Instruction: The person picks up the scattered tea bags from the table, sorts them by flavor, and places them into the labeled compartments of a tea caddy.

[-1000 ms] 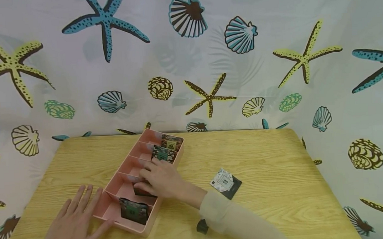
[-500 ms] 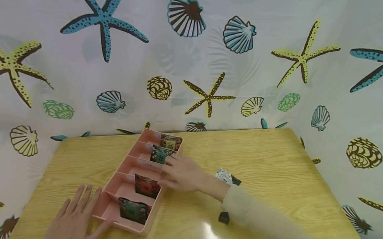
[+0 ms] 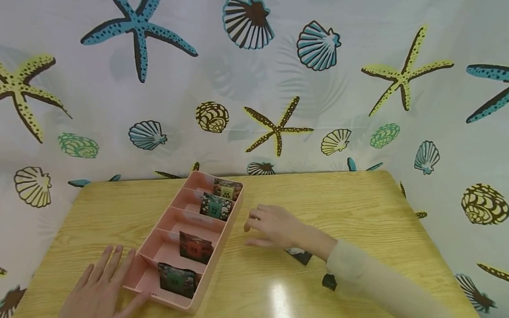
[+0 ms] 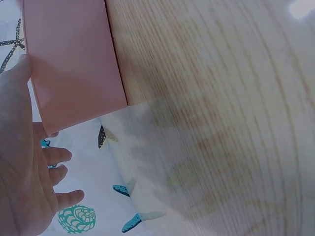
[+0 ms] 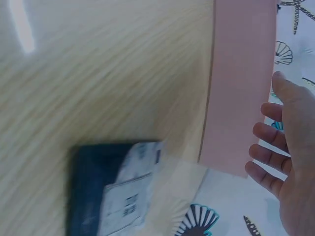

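A long pink divided box (image 3: 208, 279) stands at an angle on the table. Small dark printed packets lean in its compartments: a green-labelled packet (image 3: 177, 279) at the near end, a red-labelled packet (image 3: 196, 247), a teal-labelled packet (image 3: 215, 206) and a yellow-labelled packet (image 3: 228, 189) at the far end. My left hand (image 3: 94, 296) lies at the near left corner, fingers straight and spread, thumb touching the front rim. My right hand (image 3: 276, 227) hovers right of the box, fingers loosely bent, holding nothing. A dark-and-white packet (image 5: 128, 191) lies on the table, partly hidden by my right forearm in the head view.
The wood-grain table (image 3: 359, 211) extends to both sides of the box. Behind it hangs a white cloth (image 3: 251, 78) printed with shells and starfish. A small dark object (image 3: 329, 282) sits against my right sleeve (image 3: 370, 272).
My right hand has let go of the red-labelled packet, which now leans in its compartment, and has moved right, out of the box. My left hand has stayed in place.
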Demonstrator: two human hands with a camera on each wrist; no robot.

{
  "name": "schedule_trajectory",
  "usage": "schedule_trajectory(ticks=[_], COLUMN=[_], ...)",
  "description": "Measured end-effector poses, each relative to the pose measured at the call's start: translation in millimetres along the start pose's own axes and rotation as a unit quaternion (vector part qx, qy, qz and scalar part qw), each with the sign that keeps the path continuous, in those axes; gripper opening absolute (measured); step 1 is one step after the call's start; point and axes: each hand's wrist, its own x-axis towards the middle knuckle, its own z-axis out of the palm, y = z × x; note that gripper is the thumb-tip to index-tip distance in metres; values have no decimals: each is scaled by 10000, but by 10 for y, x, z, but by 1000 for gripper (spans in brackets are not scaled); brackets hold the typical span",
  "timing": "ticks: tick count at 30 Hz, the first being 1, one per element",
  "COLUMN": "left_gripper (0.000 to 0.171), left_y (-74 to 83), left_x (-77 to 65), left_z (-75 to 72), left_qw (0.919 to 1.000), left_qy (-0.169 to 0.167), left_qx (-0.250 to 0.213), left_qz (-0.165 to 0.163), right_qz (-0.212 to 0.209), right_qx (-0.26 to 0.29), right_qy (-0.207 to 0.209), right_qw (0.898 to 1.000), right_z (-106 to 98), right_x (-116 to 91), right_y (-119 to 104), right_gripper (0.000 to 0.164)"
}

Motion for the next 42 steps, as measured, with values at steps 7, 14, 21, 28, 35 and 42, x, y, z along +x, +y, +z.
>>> schedule_trajectory(ticks=[7,14,21,28,35,42], left_gripper=[104,103,102,101,101,101], left_y=[-4,-11,-16,-17,-19,-24], left_x=[0,-2,-14,-9,-24,-20], left_z=[3,0,-4,2,13,12], left_qw=[10000,9998,9999,9998,9997,9996], left_qy=[51,163,89,154,213,249], left_qx=[9,17,-84,-69,-68,-69], left_qz=[28,84,73,95,103,131], right_qz=[267,342,523,680,860,1067], right_qx=[373,524,739,961,866,829], right_qy=[-551,-613,-996,-1089,-1158,-1226], right_qw=[9974,9962,9909,9870,9857,9832], right_z=[88,212,273,294,310,272], right_x=[-259,-443,-616,-795,-932,-1036], right_y=[72,162,206,220,251,297], right_gripper=[39,45,55,53,58,69])
